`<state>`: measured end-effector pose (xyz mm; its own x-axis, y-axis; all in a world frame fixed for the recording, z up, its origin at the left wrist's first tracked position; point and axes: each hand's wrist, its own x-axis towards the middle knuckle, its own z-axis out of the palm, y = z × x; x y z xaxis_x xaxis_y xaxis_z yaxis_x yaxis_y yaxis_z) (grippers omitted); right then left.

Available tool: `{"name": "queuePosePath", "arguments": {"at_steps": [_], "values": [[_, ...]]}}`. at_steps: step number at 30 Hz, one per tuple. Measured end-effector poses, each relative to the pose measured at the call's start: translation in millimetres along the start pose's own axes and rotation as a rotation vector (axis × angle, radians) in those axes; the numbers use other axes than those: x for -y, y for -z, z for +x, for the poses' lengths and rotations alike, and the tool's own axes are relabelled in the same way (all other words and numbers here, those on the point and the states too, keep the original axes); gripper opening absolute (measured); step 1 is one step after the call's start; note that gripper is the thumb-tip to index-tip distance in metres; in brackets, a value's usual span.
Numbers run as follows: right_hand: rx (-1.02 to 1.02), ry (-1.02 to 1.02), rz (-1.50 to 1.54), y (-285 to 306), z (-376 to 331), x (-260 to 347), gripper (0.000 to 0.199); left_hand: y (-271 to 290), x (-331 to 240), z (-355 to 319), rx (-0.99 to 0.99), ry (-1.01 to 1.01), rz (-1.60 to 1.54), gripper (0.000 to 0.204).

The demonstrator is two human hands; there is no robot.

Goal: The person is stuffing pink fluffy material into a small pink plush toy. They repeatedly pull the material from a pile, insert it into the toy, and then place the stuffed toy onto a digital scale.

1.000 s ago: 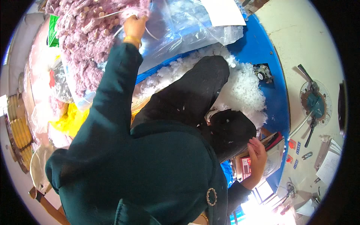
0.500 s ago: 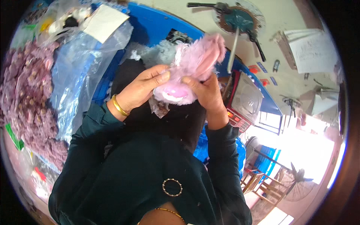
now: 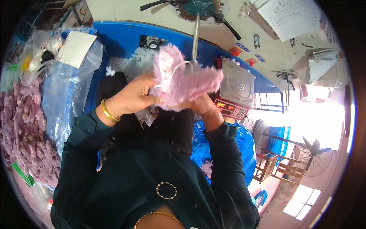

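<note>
A fluffy pink plush piece [image 3: 190, 86], with two long upright parts like ears, is held up between my hands over my lap. My left hand [image 3: 133, 95] is closed on its left lower edge, thumb in front. From the other side my right hand [image 3: 205, 106] grips the lower right; its fingers are mostly hidden behind the fur. A pale seam with white thread loops runs up the left part of the plush. Just behind the plush, a thin metal tube [image 3: 196, 36] juts from a round green machine fitting [image 3: 197, 7].
Loose white stuffing [image 3: 133, 63] lies by the blue panel [image 3: 118, 36]. Left of me are a heap of pink plush pieces [image 3: 23, 122], clear plastic [image 3: 68, 91] and a pale card [image 3: 77, 47]. Right are a red scale [image 3: 237, 82], a blue bag [image 3: 244, 152] and a fan [image 3: 313, 156].
Both hands have turned the plush: its pink nose and white mouth faced me before, and now the seamed side shows. My view has shifted, so the surroundings sit differently.
</note>
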<state>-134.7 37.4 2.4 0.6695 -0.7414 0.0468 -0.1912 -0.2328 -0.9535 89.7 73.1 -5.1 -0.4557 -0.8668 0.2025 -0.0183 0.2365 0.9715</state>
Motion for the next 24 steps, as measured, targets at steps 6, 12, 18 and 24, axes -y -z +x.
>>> {"name": "queuePosePath", "arguments": {"at_steps": [6, 12, 18, 24], "values": [[0.090, -0.327, 0.481, 9.6, -8.5, 15.7, 0.026, -6.3, 2.0, 11.9, -0.080, -0.224, 0.170, 0.035], [-0.231, -0.008, -0.057, 45.3, 13.8, 4.8, 0.016, -15.2, 35.9, 66.3, -0.404, -0.439, 0.188, 0.032], [-0.383, 0.020, -0.046, 53.8, 40.9, -4.4, 0.016, 1.0, 66.0, 104.8, -0.417, -0.423, 0.138, 0.034], [-0.692, 0.176, -0.696, 40.0, 82.9, -5.8, 0.033, 25.2, 92.2, 136.6, -0.329, -0.253, 0.623, 0.022]]}}
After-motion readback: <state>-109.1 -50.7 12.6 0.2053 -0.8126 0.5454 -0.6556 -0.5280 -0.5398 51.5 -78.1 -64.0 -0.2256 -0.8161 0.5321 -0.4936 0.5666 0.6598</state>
